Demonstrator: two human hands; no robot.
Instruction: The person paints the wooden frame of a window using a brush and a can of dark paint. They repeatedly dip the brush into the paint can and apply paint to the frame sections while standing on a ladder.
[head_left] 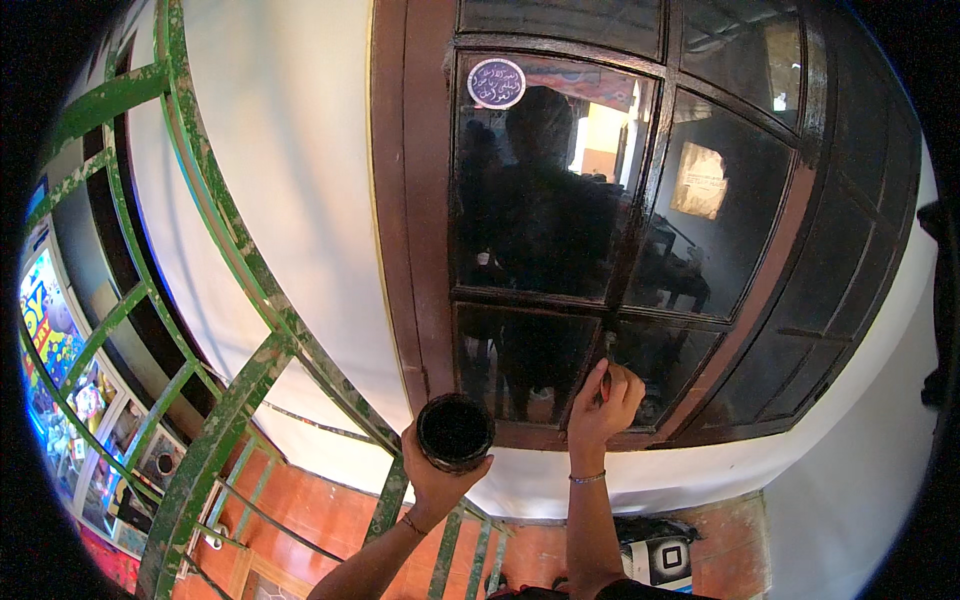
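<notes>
My left hand (434, 488) is wrapped round a dark round can (456, 432), whose inside looks black, likely paint. It is held up in front of the lower left corner of a window. My right hand (610, 402) pinches a slim brush (605, 385) with a bit of red on its handle. The brush points up at the dark upright bar (612, 325) between the lower panes, near where it crosses a horizontal bar. Contact between bristles and wood is too small to make out. The window's outer frame (415, 200) is brown, while its inner bars look glossy black.
Green, paint-flecked metal scaffolding (240, 410) stands close on the left, before a white wall (290, 150). A round sticker (496, 83) is on an upper pane. Below are orange floor tiles (530, 550) and a black-and-white package (665, 560). A dark shutter (850, 250) angles off at right.
</notes>
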